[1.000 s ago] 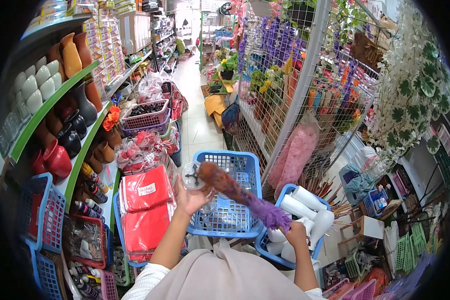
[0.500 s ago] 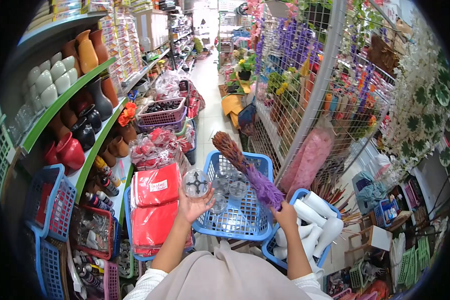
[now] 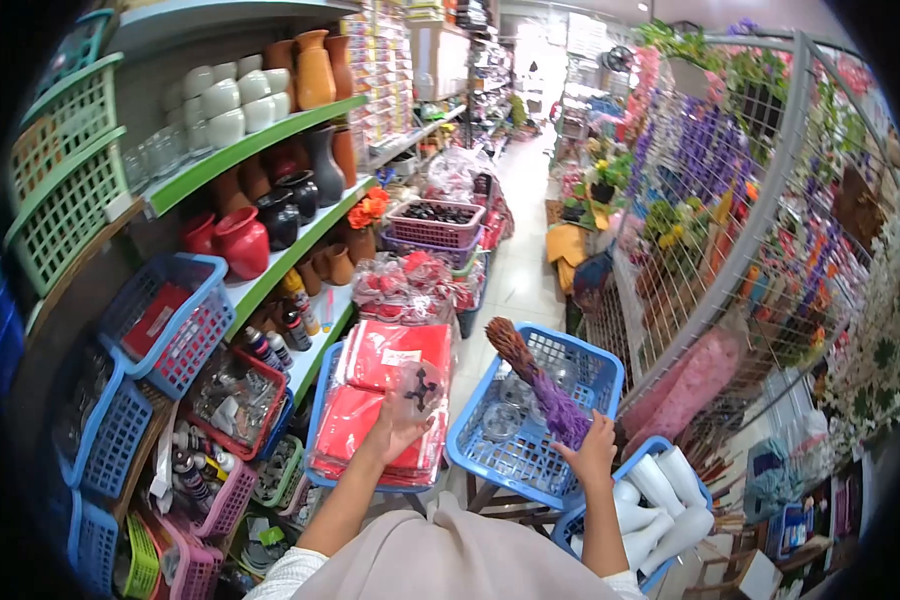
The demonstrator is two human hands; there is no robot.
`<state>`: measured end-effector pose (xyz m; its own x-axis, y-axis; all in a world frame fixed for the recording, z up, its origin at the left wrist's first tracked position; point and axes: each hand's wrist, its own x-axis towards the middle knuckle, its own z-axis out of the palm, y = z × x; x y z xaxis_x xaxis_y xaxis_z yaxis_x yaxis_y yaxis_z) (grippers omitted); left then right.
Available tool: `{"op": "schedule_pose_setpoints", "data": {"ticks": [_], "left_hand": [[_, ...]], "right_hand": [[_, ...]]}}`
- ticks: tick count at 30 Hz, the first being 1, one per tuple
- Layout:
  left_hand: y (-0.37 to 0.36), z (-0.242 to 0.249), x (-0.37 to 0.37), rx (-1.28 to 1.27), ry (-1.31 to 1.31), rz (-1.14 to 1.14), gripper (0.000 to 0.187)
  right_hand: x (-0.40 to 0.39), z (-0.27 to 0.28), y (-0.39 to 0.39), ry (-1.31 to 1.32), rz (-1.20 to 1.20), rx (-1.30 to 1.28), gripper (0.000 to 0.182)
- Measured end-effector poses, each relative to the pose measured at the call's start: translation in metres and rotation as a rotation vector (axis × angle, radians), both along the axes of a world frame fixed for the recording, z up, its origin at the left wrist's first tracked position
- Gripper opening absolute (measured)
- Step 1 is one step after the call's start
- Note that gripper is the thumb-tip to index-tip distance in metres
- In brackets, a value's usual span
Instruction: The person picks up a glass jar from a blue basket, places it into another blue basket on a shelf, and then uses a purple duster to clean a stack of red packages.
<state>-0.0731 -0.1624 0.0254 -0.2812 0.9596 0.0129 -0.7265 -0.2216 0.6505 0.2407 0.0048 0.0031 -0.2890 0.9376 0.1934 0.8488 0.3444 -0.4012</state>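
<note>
My left hand (image 3: 394, 438) holds a clear, round, cup-like piece with a dark cross on it (image 3: 422, 388), raised over the red plastic-wrapped packs (image 3: 390, 358) in a blue basket. Fingers of my right hand (image 3: 592, 450) are closed round the purple end of a bunch of dried stems (image 3: 542, 388), whose brown tips point away from me. Beneath the bunch stands a blue basket (image 3: 515, 468) with several clear round pieces (image 3: 502, 420) in it; the bunch partly covers them.
Shelves on the left carry red vases (image 3: 240, 243), white pots (image 3: 226, 110) and bottles. At the lower right, white vase-like pieces (image 3: 660, 480) fill another blue basket. A wire mesh rack (image 3: 760, 220) with artificial flowers stands to the right. The aisle (image 3: 518, 200) runs ahead.
My view has turned left, so the shelves and baskets appear farther right. The clear piece has swung from beside the clear pieces' basket to over the red packs. Both hands keep their hold.
</note>
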Motion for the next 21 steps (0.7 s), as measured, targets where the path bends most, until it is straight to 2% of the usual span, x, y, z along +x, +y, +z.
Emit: {"op": "schedule_pose_setpoints", "data": {"ticks": [2,3,4,6,7,8,10,12,13,14,17,21], "left_hand": [[-0.021,0.025,0.005,0.051,0.191,-0.047,0.093],[-0.032,0.033,0.006,0.057,0.216,-0.062,0.097],[-0.044,0.033,0.008,-0.013,0.225,0.038,0.101],[-0.066,0.027,-0.003,0.032,0.270,-0.005,0.106],[-0.080,0.028,-0.005,0.051,0.291,0.032,0.103],[-0.101,0.029,-0.003,-0.033,0.285,0.088,0.102],[-0.138,0.016,-0.011,-0.009,0.344,0.152,0.095],[-0.175,0.018,-0.013,-0.071,0.419,0.233,0.094],[-0.196,0.021,-0.015,-0.067,0.474,0.258,0.096],[-0.217,0.026,-0.013,-0.073,0.459,0.273,0.096],[-0.274,0.038,-0.010,-0.099,0.437,0.358,0.095],[-0.341,0.028,-0.010,-0.133,0.483,0.549,0.095]], "right_hand": [[-0.023,0.017,-0.016,0.090,0.145,0.254,0.085],[-0.039,0.033,-0.028,0.113,0.261,0.191,0.083],[-0.058,0.036,-0.036,0.116,0.293,0.191,0.083],[-0.097,0.038,-0.059,0.435,0.778,0.043,0.085],[-0.117,0.047,-0.080,0.551,0.859,-0.116,0.087],[-0.135,0.055,-0.104,0.660,0.935,-0.285,0.090],[-0.170,0.053,-0.138,0.632,1.142,-0.362,0.108],[-0.198,0.058,-0.175,0.611,1.322,-0.391,0.110],[-0.203,0.070,-0.200,0.623,1.300,-0.626,0.097],[-0.213,0.064,-0.215,0.614,1.338,-0.643,0.097],[-0.242,0.058,-0.261,0.660,1.517,-0.571,0.075],[-0.264,0.061,-0.325,0.742,1.626,-0.692,0.073]]}}
